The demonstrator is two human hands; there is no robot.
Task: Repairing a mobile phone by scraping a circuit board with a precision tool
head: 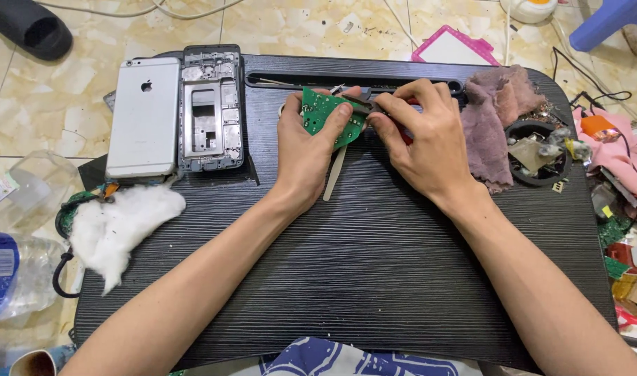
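so, starting at the far left, a clear plastic bottle (pixel 9 275) lies on the tiled floor beside a wad of white cotton (pixel 116 226) that rests on the edge of the black lap desk (pixel 360 278). above the cotton sit a silver phone back (pixel 143 118) and, touching its right side, a grey phone frame (pixel 210 108) with its insides exposed. moving to the middle, our left hand (pixel 304 150) is curled shut around a green circuit board (pixel 325 115), thumb over its face and fingers behind it, holding it tilted just above the desk near the long slot at the top edge. a pale flat stick (pixel 334 174) pokes out below that hand. our right hand (pixel 426 139) is closed on a small tool with red handles (pixel 406 132); its dark tip meets the board's upper right edge, though we cannot tell exactly what it bites. to do this well, we judge we should keep the board pinched firmly, brace both wrists on the desk, and work the tip in small, controlled squeezes so nothing slips. further right lie a crumpled mauve cloth (pixel 496 122), then a round black cup holder of metal scraps (pixel 538 150), and pink fabric (pixel 611 150) at the edge.
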